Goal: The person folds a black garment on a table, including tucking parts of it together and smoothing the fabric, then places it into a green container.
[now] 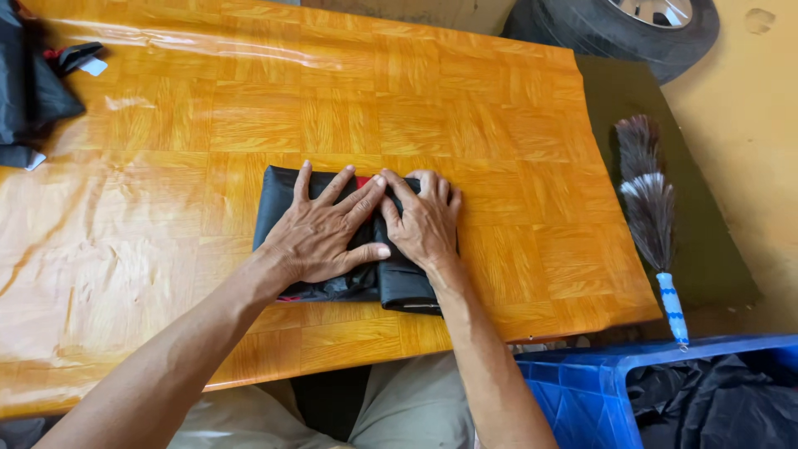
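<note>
Folding looks nearly done: black garment [287, 195] lies as a compact packet at desk [208, 125] centre, left hand [320, 229] and right hand [424, 224] pressed flat on it, fingertips meeting at 12 o'clock; only final smoothing seems left.

A small white paper tag [93, 66] hangs from dark cloth, far up and left of my left hand [320, 229].
</note>
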